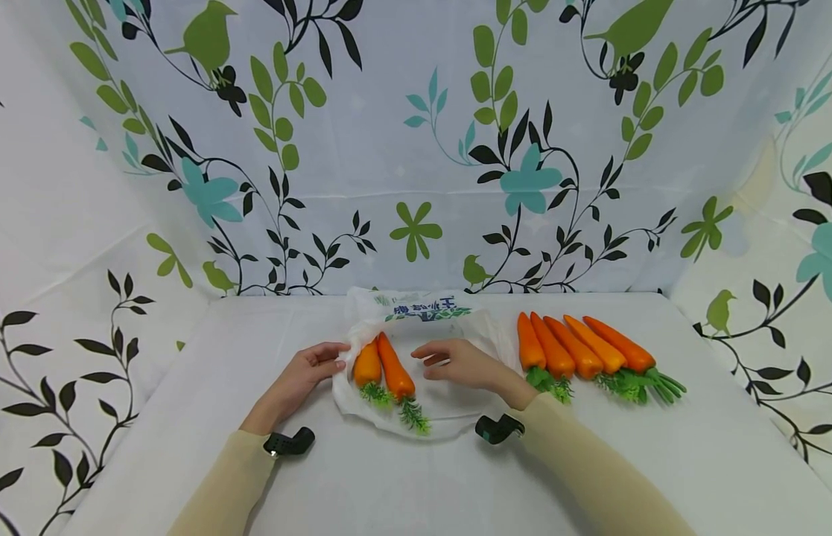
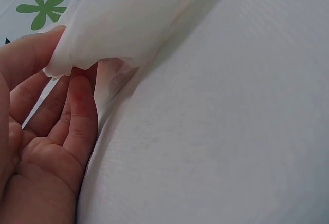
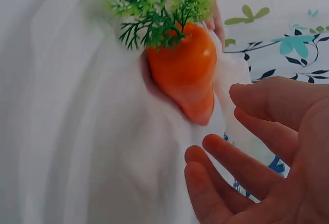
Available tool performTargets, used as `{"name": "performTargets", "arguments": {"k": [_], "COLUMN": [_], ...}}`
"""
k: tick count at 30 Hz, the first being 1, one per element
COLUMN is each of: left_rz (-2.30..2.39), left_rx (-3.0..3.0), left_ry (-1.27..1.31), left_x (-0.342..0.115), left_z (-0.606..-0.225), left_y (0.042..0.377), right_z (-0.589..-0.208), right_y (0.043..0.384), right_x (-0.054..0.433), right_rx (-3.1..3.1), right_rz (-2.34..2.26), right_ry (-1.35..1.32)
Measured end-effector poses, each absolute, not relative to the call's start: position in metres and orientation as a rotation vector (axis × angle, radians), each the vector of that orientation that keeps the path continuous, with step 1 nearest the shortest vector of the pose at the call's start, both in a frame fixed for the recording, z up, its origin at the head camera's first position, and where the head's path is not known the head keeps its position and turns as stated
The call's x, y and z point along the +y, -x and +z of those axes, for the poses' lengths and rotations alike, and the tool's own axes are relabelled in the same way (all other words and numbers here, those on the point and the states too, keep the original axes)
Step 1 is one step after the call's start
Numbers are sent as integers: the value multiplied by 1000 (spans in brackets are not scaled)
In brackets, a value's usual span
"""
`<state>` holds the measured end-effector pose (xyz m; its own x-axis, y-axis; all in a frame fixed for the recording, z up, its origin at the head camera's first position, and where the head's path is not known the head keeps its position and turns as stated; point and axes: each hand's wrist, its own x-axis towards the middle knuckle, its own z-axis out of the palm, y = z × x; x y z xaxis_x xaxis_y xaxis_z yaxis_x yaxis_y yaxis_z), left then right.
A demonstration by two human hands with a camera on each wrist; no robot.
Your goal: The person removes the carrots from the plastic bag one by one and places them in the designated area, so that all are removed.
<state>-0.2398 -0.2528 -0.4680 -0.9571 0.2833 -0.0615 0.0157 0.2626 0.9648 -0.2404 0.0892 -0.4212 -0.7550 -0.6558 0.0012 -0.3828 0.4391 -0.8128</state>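
Observation:
A white plastic bag (image 1: 449, 413) with blue and green print lies on the table, and two orange toy carrots (image 1: 394, 370) with green tops rest at its left side. My left hand (image 1: 298, 383) pinches the bag's left edge between thumb and fingers; the left wrist view shows the thin plastic (image 2: 128, 23) in that grip. Over the bag, to the right of the carrots, hovers my right hand (image 1: 465, 363), its fingers loosely bent and holding nothing. The right wrist view shows a carrot (image 3: 185, 75) apart from these fingertips (image 3: 195, 154).
Several more toy carrots (image 1: 576, 350) lie side by side to the right of the bag, their leafy tops towards me. A white cloth (image 1: 402, 491) covers the table. Behind it hangs a curtain (image 1: 416, 171) printed with leaves, birds and flowers.

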Motion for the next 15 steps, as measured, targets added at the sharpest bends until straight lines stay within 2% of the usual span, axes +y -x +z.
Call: {"name": "performTargets", "arguments": {"k": [8, 15], "left_rz": [1748, 1741], "left_rx": [2324, 2327], "left_ry": [-264, -264], "left_x": [-252, -252], "left_z": [-468, -467], "left_y": [240, 238], "right_z": [-417, -408], "right_y": [240, 238], "right_x": [75, 65], "right_rx": [2277, 2272], "right_rz": [-1042, -918], "right_ry": [836, 894]}}
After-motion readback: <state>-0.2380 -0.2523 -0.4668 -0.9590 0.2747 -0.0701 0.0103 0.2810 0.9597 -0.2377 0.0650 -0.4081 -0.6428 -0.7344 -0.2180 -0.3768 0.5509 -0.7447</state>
